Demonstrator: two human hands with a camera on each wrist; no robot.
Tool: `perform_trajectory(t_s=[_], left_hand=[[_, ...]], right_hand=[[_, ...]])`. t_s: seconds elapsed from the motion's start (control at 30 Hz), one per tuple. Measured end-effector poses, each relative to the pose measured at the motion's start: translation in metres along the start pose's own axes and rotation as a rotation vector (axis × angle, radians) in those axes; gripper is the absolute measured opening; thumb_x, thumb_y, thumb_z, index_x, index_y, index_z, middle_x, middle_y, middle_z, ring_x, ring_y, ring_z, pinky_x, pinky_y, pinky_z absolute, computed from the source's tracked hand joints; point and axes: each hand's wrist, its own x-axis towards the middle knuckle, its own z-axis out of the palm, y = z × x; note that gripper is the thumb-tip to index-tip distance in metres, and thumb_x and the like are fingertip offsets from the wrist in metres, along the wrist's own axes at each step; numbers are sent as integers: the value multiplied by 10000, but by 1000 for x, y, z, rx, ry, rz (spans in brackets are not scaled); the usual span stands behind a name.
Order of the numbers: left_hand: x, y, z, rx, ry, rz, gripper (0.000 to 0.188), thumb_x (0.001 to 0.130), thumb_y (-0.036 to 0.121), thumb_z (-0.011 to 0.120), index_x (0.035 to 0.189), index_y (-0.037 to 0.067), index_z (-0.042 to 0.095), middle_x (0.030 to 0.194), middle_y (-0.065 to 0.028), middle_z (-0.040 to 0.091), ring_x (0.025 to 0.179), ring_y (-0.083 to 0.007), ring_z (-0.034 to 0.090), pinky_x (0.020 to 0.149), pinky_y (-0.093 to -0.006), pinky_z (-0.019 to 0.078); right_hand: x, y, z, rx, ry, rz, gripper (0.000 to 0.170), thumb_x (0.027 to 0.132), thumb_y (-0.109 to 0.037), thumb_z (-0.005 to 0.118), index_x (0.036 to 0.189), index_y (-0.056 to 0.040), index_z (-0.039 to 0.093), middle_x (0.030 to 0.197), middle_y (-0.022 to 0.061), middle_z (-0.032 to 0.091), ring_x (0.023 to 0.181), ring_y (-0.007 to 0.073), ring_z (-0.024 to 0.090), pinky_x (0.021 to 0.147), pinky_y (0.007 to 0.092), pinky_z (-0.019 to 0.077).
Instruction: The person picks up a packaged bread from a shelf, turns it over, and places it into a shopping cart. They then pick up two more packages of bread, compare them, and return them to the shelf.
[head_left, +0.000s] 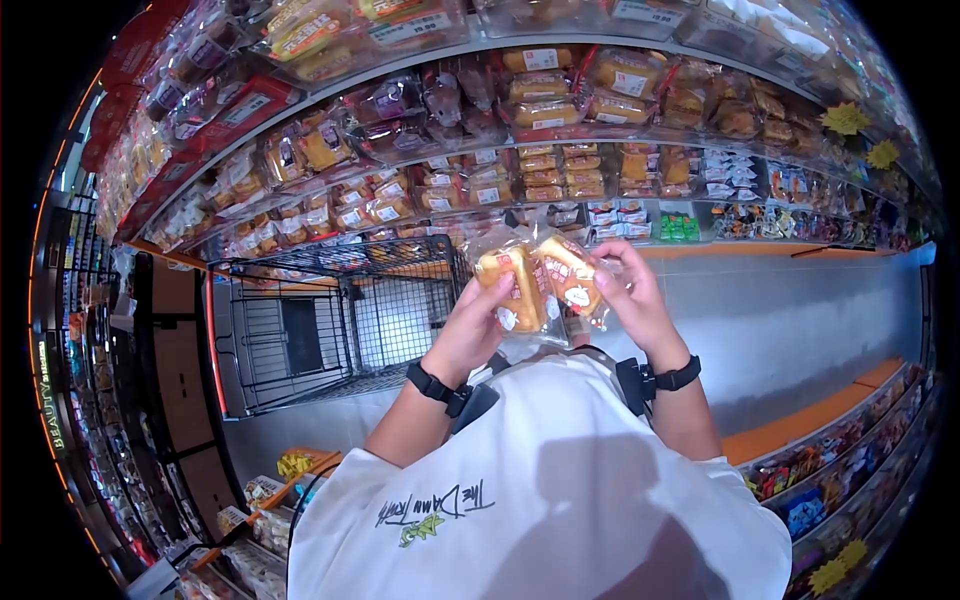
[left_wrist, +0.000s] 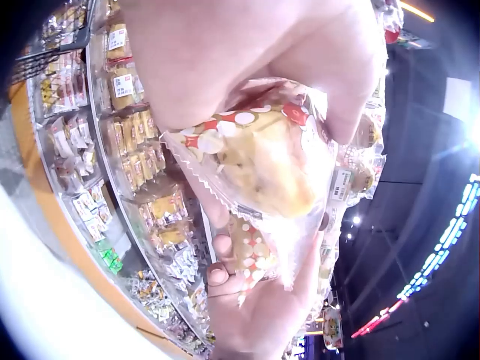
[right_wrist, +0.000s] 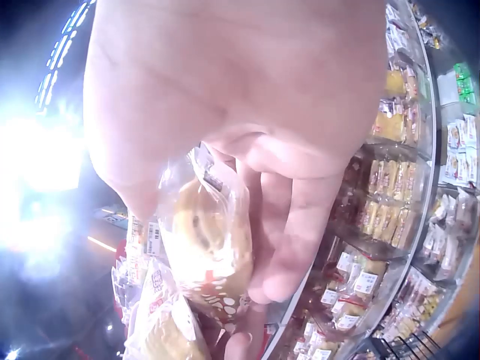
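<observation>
One wrapped bread in left hand, second wrapped bread in right hand; fingers clamped round each.

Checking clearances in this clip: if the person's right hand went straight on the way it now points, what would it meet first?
Past the wrapped bread that the right hand holds, probably the low blue-and-white packets ahead, or goods close by them; the head view leaves depth unclear.
</observation>
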Motion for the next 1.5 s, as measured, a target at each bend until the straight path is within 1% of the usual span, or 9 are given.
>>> perform_trajectory(t_s=[0.33,0.6,0.63,0.73,0.87,1.13,1.27,1.3,1.5], left_hand=[[65,-45,43,-249,90,-110,478,1062,376,404,1437,80,431,1354,-124,565,1222,-299,588,998,-563,497],[102,-52,80,-371,140,-119,461,1049,434,429,1302,67,545,1095,-99,662,949,-218,679,787,-446,604],[104,-55,86,-289,219,-122,551,1036,490,417,1346,42,501,1037,-99,632,803,-197,640,639,-375,577],[115,-57,87,-478,-236,-142,599,1039,514,390,1397,37,447,1065,-100,595,798,-189,612,612,-367,535],[115,-58,115,-646,-319,-149,946,900,725,475,1475,-10,323,949,-95,468,721,-190,499,563,-332,456],[134,-74,112,-657,-582,-53,929,836,746,575,1405,35,395,1055,-107,432,758,-212,530,870,-534,544],[142,-75,115,-649,-309,-130,895,860,779,482,1363,40,460,1220,-148,500,1018,-258,572,949,-463,531],[147,-75,111,-658,-534,-114,854,912,746,427,1424,62,418,1337,-151,493,1140,-256,547,981,-431,512],[114,-43,114,-168,-414,-153,696,1023,583,329,1529,108,283,1500,-189,409,1306,-267,490,1058,-436,464]], right_hand=[[45,3,-76,38,62,46,415,994,-235,615,1318,13,543,1191,112,652,1039,125,629,871,264,511],[68,2,-127,13,185,-21,436,1001,-260,612,1340,2,529,1233,134,635,1091,157,625,917,280,499],[69,2,-132,-9,168,-13,448,998,-254,617,1351,2,518,1258,138,621,1123,165,611,943,290,488],[70,-3,-133,-19,96,-29,490,991,-230,628,1393,2,471,1339,153,571,1216,188,557,1016,319,448],[61,-14,-133,82,87,-119,529,990,-199,624,1434,2,418,1391,168,533,1270,204,520,1056,337,421],[31,-21,-171,45,241,-111,448,991,-180,614,1376,5,480,1322,122,578,1209,158,542,1027,304,430],[4,-25,-175,71,333,-107,421,991,-171,612,1356,5,497,1292,102,597,1184,143,555,1015,296,434],[-3,-26,-174,65,349,-111,421,990,-170,612,1355,6,497,1292,103,597,1184,144,556,1015,297,434],[-32,-34,-137,31,435,-169,431,989,-159,611,1362,15,483,1311,108,579,1198,153,550,1021,303,432]])
